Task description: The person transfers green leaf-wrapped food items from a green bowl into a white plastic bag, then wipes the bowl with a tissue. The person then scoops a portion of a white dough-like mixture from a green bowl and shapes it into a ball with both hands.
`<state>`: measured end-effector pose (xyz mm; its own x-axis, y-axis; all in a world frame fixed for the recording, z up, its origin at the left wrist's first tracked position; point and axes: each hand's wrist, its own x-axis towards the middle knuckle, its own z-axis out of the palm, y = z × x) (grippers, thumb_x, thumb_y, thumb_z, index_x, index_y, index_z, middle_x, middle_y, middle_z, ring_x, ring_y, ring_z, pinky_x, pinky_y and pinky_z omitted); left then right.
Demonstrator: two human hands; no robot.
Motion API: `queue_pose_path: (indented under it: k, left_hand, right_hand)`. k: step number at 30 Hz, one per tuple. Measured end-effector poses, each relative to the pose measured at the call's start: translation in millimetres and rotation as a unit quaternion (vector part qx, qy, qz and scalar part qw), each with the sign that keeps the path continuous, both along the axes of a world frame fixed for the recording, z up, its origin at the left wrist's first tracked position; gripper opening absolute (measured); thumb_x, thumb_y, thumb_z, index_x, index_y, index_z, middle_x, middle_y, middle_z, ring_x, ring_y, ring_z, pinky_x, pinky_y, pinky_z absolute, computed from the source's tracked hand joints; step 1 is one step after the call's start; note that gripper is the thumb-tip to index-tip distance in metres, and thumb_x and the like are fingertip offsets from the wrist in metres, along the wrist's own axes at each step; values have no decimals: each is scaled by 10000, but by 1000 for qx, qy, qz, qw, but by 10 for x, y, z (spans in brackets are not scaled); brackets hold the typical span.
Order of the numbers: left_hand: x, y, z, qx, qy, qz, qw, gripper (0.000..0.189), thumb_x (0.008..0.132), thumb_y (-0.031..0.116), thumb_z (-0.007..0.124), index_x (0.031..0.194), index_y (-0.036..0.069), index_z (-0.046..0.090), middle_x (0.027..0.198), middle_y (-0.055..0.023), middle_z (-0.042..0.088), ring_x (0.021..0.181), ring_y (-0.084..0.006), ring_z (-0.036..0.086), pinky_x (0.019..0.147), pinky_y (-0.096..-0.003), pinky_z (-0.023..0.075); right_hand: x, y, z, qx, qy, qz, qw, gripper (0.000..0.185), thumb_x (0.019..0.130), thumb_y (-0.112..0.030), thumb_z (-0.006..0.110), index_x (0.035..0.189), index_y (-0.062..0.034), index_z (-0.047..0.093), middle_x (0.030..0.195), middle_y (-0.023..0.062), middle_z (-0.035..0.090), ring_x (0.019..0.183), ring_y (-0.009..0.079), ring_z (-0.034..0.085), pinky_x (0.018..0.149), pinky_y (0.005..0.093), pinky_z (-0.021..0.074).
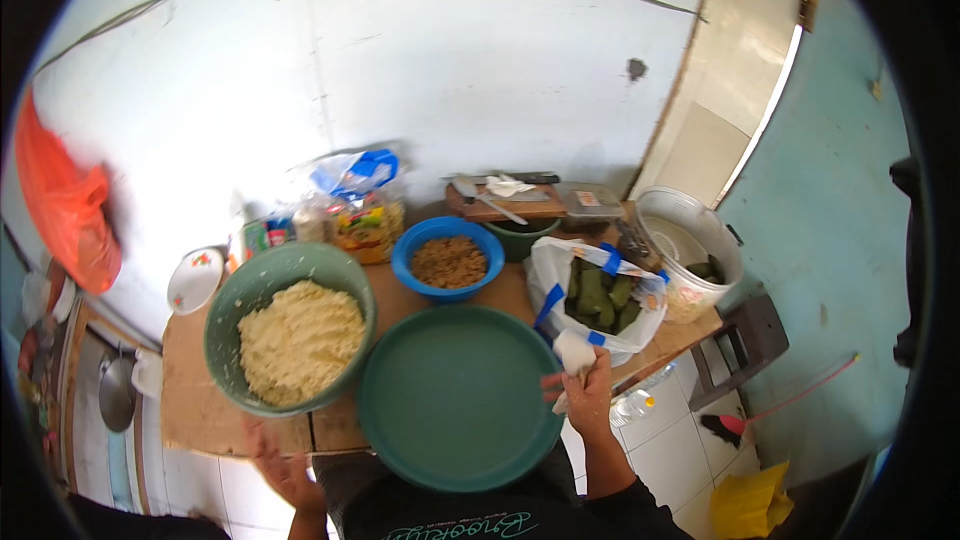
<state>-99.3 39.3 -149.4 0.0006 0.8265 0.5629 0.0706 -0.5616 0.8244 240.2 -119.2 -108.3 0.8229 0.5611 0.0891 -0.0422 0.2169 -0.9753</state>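
Observation:
My right hand (589, 394) grips a white, soft-looking bundle (576, 352), perhaps cloth or tissue, at the right rim of a round green tray (461, 397). My left hand (281, 465) is blurred, fingers apart and holding nothing, just below a green basin (352, 270). Pale yellow mash (304, 341) with a crumbly surface fills much of that basin. Behind the tray, a blue plastic bowl (403, 264) contains a brown crumbly mixture (448, 262). Beyond my right hand, a white plastic bag (645, 322) lies open around several green leaf-wrapped parcels (600, 296).
On the wooden table (187, 382), a cutting board (510, 204) bears a spoon (491, 201) and a knife (534, 178). A large pot (697, 304) stands at the back right, an oval plate (195, 281) at the left. Below are a stool (750, 352) and a plastic bottle (632, 409).

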Motion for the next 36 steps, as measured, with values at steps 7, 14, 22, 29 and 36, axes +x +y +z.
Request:
queue_pose_path:
  k: [7, 14, 22, 29, 36]
  left_hand:
    - [253, -167, 234, 18, 57, -135, 989, 326, 750, 15, 634, 1066, 27, 555, 1393, -250, 347, 1236, -347, 443, 1013, -432, 376]
    - [-193, -72, -10, -73, 19, -73, 995, 310, 761, -44, 577, 1062, 30, 552, 1350, -209, 401, 1220, -301, 455, 1003, -407, 382]
    - [-443, -118, 82, -172, -159, -148, 961, 232, 836, -49, 546, 1056, 20, 573, 1237, -171, 507, 1002, -197, 599, 823, -293, 482]
    - [-109, -167, 360, -306, -268, -300, 863, 335, 861, 33, 609, 1188, 9, 538, 1187, -149, 560, 956, -180, 614, 796, -309, 525]
    - [-795, 692, 11, -236, -100, -32, 966, 175, 848, 17, 611, 1018, -15, 637, 834, -126, 660, 738, -178, 637, 675, -293, 515]
  right_hand:
    - [-124, 692, 449, 39, -321, 187, 928, 92, 833, -37, 481, 825, 0, 565, 784, 37, 523, 715, 107, 442, 619, 262, 373]
    - [-244, 1329, 732, 75, -125, 175, 974, 87, 810, -13, 500, 888, -46, 476, 754, 41, 550, 586, 71, 456, 525, 204, 385]
    - [-773, 1623, 685, 180, -274, 260, 908, 414, 965, -363, 370, 653, -91, 400, 564, 40, 402, 483, 120, 327, 453, 267, 257]
    - [-1747, 1342, 617, 93, -517, 522, 672, 259, 880, -213, 542, 1081, -55, 577, 1084, 140, 571, 1044, 322, 553, 901, 441, 405]
    - [-1325, 1992, 648, -111, -396, 505, 759, 203, 835, -201, 607, 938, -35, 662, 927, 175, 627, 887, 284, 617, 753, 364, 494]
